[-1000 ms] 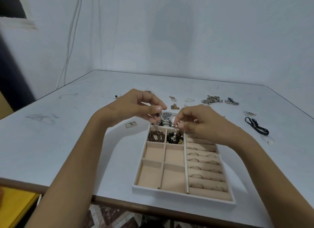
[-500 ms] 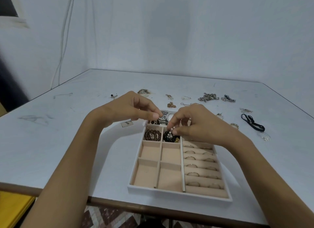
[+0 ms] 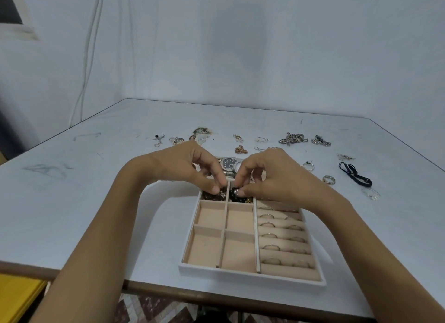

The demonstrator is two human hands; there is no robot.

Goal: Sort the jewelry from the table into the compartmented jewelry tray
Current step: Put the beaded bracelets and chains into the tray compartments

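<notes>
The white jewelry tray (image 3: 250,275) with beige compartments lies at the table's near edge. Its far compartments hold a watch (image 3: 228,164), a brown bracelet (image 3: 212,197) and black beads (image 3: 234,198). Several rings (image 3: 268,235) sit in the right-hand slots. My left hand (image 3: 183,168) pinches a small shiny piece just over the brown bracelet compartment. My right hand (image 3: 272,178) pinches a small pearl piece (image 3: 237,191) over the black beads. Both sets of fingertips almost meet at the divider.
Loose jewelry lies in a row beyond the tray: silver chains (image 3: 292,138), a gold piece (image 3: 240,150), small earrings (image 3: 177,140). At the right are two rings (image 3: 328,179), a black hair tie (image 3: 355,174) and a clear piece (image 3: 370,194). Walls stand behind the table.
Both hands have come down from above the watch to the two far compartments, each still pinching its small piece.
</notes>
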